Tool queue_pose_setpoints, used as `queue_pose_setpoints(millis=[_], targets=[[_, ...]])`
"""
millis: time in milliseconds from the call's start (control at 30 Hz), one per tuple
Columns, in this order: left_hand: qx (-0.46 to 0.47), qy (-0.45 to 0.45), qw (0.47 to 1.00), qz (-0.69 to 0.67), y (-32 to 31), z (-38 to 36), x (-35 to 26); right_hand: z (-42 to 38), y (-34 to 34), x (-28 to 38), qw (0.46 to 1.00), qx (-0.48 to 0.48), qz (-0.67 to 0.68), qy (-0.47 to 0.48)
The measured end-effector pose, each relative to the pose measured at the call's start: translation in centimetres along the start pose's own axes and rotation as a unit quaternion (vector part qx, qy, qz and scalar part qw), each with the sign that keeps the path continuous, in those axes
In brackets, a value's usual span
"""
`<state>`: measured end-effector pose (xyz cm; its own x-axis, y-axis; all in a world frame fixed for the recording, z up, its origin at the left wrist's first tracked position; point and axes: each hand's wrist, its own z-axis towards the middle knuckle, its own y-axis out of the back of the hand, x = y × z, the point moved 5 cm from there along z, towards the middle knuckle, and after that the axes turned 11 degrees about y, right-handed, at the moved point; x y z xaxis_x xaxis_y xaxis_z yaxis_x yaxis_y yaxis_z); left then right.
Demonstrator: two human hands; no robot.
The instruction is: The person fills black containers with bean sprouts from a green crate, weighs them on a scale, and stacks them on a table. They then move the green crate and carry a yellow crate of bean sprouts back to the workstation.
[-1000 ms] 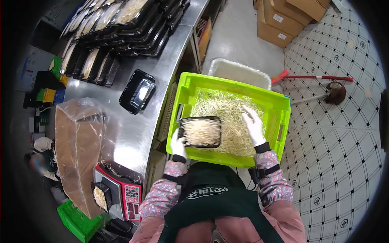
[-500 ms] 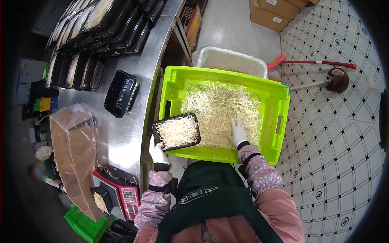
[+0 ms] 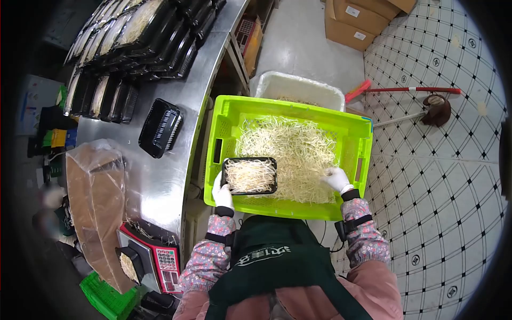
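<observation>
My left hand (image 3: 223,193), in a white glove, grips the left side of a black plastic tray (image 3: 276,184) heaped with pale bean sprouts (image 3: 250,176). The tray is over the front left part of a lime-green crate (image 3: 224,114). Loose bean sprouts (image 3: 288,136) cover much of the crate's bottom. At the right of this pile is my right hand (image 3: 337,180), also gloved, with its fingers curled in on some sprouts; the fingertips are slightly blurred.
On the steel table (image 3: 160,184) at left are an empty black tray (image 3: 160,128), stacked filled trays (image 3: 154,42), a brown bag (image 3: 96,208) and a red scale (image 3: 165,261) bearing a tray. Behind the crate stands a white tub (image 3: 298,85). Another person (image 3: 64,218) is at far left.
The sprout-filled tray in my left hand has moved right and levelled out over the crate. My right hand has shifted right, its fingers going from spread on the sprouts to curled.
</observation>
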<state>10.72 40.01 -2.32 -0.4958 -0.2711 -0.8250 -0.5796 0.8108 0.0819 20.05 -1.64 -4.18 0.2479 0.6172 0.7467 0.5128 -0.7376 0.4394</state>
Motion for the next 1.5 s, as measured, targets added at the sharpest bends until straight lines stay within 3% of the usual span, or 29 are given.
queue_pose_setpoints(millis=[167, 333, 433, 567, 700, 767, 900, 967, 1033, 1100, 1167, 1300, 1367, 1400, 1500], targets=[[-0.012, -0.055, 0.997, 0.053, -1.8, -0.2, -0.1, -0.7, 1.9, 4.6, 0.997, -0.028, -0.017, 0.075], [0.016, -0.093, 0.993, 0.064, -4.2, -1.1, -1.0, -2.5, 2.2, 16.3, 0.982, -0.024, -0.001, 0.188], [0.017, -0.118, 0.988, 0.101, -5.9, -2.1, -1.2, -2.2, -1.3, 21.8, 0.955, -0.010, -0.113, 0.274], [0.028, -0.114, 0.988, 0.095, -7.0, -3.5, -1.9, -1.7, -5.4, 24.0, 0.911, 0.033, -0.253, 0.323], [0.022, -0.128, 0.989, 0.070, -5.5, -4.5, -3.5, -1.9, -4.7, 23.8, 0.906, -0.007, -0.213, 0.367], [0.021, -0.132, 0.989, 0.056, -5.5, -4.7, -4.3, -2.5, -5.7, 24.2, 0.847, -0.062, -0.236, 0.472], [0.001, -0.117, 0.991, 0.059, -5.3, -5.5, -4.5, -5.0, -11.0, 26.6, 0.786, 0.013, -0.355, 0.506], [0.063, -0.071, 0.994, -0.052, -4.4, -4.8, -3.7, -4.2, -11.3, 27.1, 0.786, 0.035, -0.342, 0.514], [0.037, -0.070, 0.993, -0.082, -2.3, -4.8, -4.6, -4.6, -10.5, 29.8, 0.802, 0.107, -0.245, 0.534], [0.031, -0.039, 0.975, -0.218, 1.0, -5.4, -6.5, -5.5, -9.0, 33.0, 0.796, 0.064, -0.182, 0.574], [-0.012, -0.040, 0.967, -0.251, 5.4, -5.9, -8.3, -5.9, -7.5, 35.6, 0.813, 0.030, -0.055, 0.579], [-0.118, -0.076, 0.923, -0.359, 17.3, -5.1, -7.6, -5.5, -7.3, 36.8, 0.850, -0.035, 0.027, 0.524], [-0.233, -0.149, 0.916, -0.289, 22.9, -3.8, -5.7, -3.7, -9.3, 35.4, 0.884, -0.014, 0.069, 0.463], [-0.265, -0.138, 0.911, -0.285, 24.8, -3.4, -4.8, -3.4, -10.4, 35.4, 0.895, 0.007, 0.090, 0.437], [-0.181, -0.041, 0.949, -0.256, 28.3, -1.7, -3.0, -2.4, -13.8, 35.4, 0.891, 0.076, 0.021, 0.447]])
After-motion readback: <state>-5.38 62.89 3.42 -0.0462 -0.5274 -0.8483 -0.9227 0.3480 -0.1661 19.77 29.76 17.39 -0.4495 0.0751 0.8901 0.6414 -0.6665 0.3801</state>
